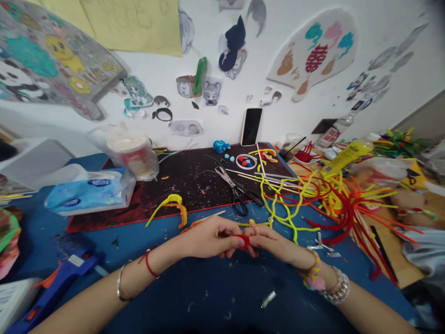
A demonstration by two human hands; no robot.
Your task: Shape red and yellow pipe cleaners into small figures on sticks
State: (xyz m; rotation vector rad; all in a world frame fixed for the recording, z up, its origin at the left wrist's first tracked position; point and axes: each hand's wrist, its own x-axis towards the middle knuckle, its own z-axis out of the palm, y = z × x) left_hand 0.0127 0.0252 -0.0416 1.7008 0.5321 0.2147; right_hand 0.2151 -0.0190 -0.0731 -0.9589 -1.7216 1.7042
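Note:
My left hand and my right hand meet over the blue table mat. Between their fingertips is a small red fuzzy piece, seemingly a bent pipe cleaner, pinched from both sides. Part of it is hidden by the thumbs. A yellow band shows on a finger of my right hand. Just beyond my left hand, a curved yellow and orange pipe cleaner piece lies partly on the dark mat. Black-handled scissors rest with blades spread a little, beyond both hands.
Yellow, red and orange pipe cleaners sprawl at the right. A blue glue gun lies at the left, near a tissue pack. A phone leans on the wall. Another person's arm shows at the right edge.

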